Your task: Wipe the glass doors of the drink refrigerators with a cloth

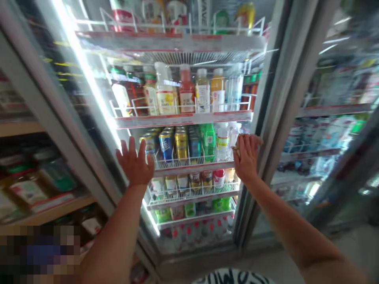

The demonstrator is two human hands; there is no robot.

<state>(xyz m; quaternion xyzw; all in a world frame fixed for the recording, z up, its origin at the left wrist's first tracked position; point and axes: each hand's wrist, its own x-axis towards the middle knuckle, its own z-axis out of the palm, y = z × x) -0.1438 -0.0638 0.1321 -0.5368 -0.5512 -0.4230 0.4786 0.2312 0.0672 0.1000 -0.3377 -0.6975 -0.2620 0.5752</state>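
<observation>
My left hand point(134, 163) is raised palm forward with its fingers spread, in front of the left side of a lit drinks cooler. Nothing is in it. On the right, my right hand point(246, 156) is closed at the cooler's right edge, beside the grey door frame point(268, 157). A small pale edge shows by its thumb, too blurred to name. Between my hands stand a blue can point(166, 148), gold cans point(181, 144), a green bottle point(209, 142) and a clear bottle point(222, 142). Whether either palm touches glass, I cannot tell.
Bottles point(187, 88) line the shelf above, behind a white wire rail. Lower shelves hold cups point(195, 181) and red-capped bottles point(197, 232). More bottles stand on a wooden shelf point(59, 205) at left. Another cooler point(322, 130) stands at right.
</observation>
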